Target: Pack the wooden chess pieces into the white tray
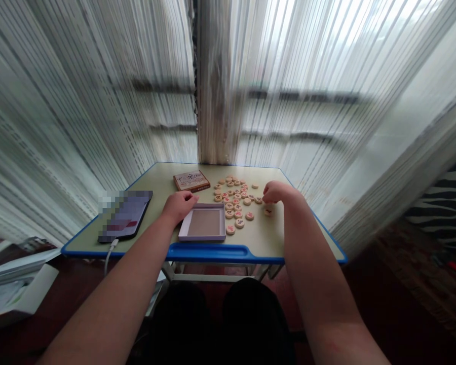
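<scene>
Round wooden Chinese chess pieces (237, 214) with red or dark characters lie scattered over the middle of the table. My right hand (276, 192) is at the right side of them, fingers curled downward and closed; whatever is between the fingertips is hidden. One piece (268, 212) lies just below that hand, another (258, 200) to its left. A shallow open box tray (225, 223) with pale walls stands near the front edge, its brown bottom bare. At the tray's back left corner rests my left hand (180, 205), fingers bent together; what they grip, if anything, cannot be made out.
A printed box lid (192, 180) lies behind the tray. On the left, a phone (126, 215) with a white cable (112, 247) lies on the table. Blue trim (213, 252) edges the table (266, 241), and striped curtains (228, 76) hang close behind it.
</scene>
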`<state>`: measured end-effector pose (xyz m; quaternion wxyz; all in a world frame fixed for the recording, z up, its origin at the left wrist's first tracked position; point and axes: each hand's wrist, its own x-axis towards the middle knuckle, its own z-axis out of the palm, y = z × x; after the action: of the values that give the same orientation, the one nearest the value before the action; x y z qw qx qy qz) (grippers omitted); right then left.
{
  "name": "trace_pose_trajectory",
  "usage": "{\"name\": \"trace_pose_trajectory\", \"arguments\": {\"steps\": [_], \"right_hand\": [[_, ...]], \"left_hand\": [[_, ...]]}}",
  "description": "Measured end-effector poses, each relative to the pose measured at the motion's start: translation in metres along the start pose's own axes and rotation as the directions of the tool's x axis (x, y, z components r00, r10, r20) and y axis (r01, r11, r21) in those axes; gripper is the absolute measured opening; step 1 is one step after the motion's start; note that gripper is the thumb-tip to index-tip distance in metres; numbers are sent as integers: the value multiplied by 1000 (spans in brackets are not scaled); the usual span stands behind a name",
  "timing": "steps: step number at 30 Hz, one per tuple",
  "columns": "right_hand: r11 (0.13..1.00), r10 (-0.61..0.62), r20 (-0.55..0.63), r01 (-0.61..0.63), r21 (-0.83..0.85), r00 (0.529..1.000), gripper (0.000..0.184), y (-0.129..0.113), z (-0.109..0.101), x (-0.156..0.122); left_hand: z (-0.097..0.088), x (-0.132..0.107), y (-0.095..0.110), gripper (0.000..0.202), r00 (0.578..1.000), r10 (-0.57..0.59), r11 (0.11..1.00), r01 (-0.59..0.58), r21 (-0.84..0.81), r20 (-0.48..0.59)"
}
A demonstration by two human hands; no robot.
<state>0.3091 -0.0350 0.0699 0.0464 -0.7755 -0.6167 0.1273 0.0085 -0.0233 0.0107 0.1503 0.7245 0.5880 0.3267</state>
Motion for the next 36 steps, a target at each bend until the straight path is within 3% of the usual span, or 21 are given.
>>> {"name": "trace_pose_trajectory", "arguments": {"steps": [2,4,6,9,15,19,22,27,30,36], "right_hand": [[989,-92,-75,99,105,993,21,-12,-1,-3],[919,-252,-160,287,270,954,20,-28,1,-8],[816,-407,-121,420,397,905,15,-45,9,-14],[702,-578,-105,558,443,809,19,-69,28,-20],[661,-671,-213,703,263,710,14,-101,59,-37],[602,-768,-222,796,70,601,9,-111,66,-45],[536,-824,-202,844,20,529,14,-111,65,-47],[565,-823,-53,824,36,566,24,-104,52,-51],[568,-822,-21,822,34,569,19,-101,44,-53],[670,-738,145,741,45,659,24,-99,43,-55]], "left_hand": [[0,0,1,39,1000,-3,1000,3,-31,27],[1,0,2,43,999,9,999,-6,-52,50],[1,0,2,44,999,16,998,-12,-62,52],[1,0,2,46,999,15,997,-13,-71,37],[-2,-3,6,53,999,-35,999,35,-39,23],[-1,-1,6,50,999,-1,1000,2,-17,48],[1,1,4,49,999,7,1000,-7,-7,53],[2,3,3,46,998,-27,998,30,-47,61],[2,3,2,46,998,-28,998,32,-55,59],[4,8,1,45,998,-35,997,38,-60,45]]}}
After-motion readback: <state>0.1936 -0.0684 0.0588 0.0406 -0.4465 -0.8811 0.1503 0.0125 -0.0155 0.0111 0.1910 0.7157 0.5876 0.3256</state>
